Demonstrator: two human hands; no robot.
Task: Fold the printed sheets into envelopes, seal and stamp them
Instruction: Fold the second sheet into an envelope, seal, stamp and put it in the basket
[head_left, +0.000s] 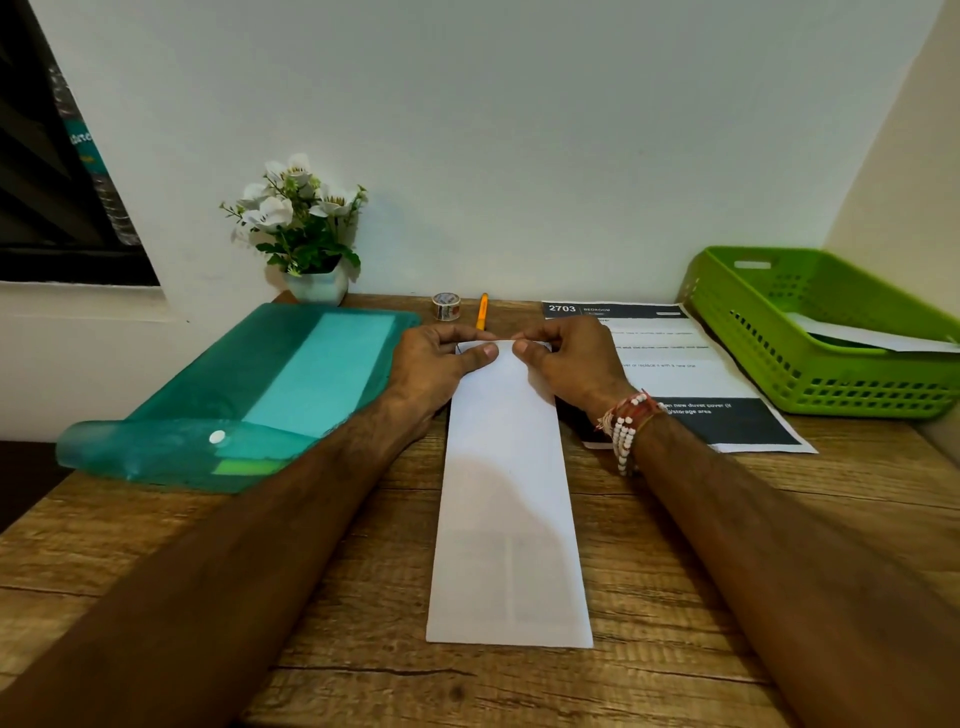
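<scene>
Pinching the white envelope's (509, 499) far flap, both hands (441, 358) (566, 358), beside printed sheet (675, 358) headed "2703 BEDROOM".

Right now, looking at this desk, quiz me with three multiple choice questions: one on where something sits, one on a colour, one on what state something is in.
1. Where is the tape roll?
A. In the basket
B. At the back of the desk, just left of the orange pen
C. On the green folder

2. What colour is the basket?
A. Bright green
B. Red
C. White

3. What are the hands doing to the long white envelope?
A. Resting away from it
B. Lifting it clear off the desk
C. Both pinching its far end while it lies flat

Answers: 1 B, the roll stands by the wall beside the pen. 2 A, its perforated walls are lime green. 3 C, the left hand and right hand each have a grip on the far edge.
</scene>
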